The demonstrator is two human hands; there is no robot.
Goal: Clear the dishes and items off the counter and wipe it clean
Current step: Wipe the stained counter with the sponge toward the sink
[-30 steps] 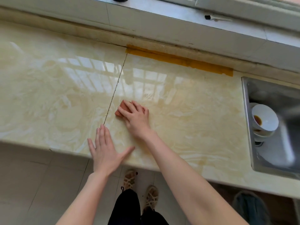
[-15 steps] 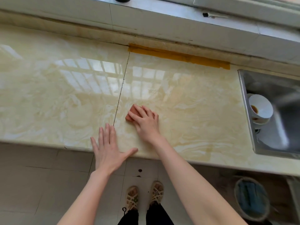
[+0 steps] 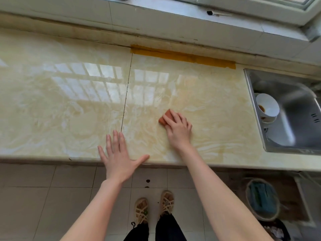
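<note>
Wiping the counter [image 3: 217, 101] near its front edge, an orange sponge [image 3: 165, 117] sits gripped under the right hand [image 3: 177, 127], now shifted from the seam [image 3: 126, 100] toward the sink [image 3: 295, 122], where used bowls [image 3: 267, 106] wait. The left hand [image 3: 118, 153] rests flat, holding nothing, at the front edge. Wiping appears midway, progressing rightward; no writing is legible.

The counter [image 3: 191, 87] is viewed closely and steeply from above its near edge by one head-worn camera, faced toward the ledge [image 3: 173, 13] behind it.
</note>
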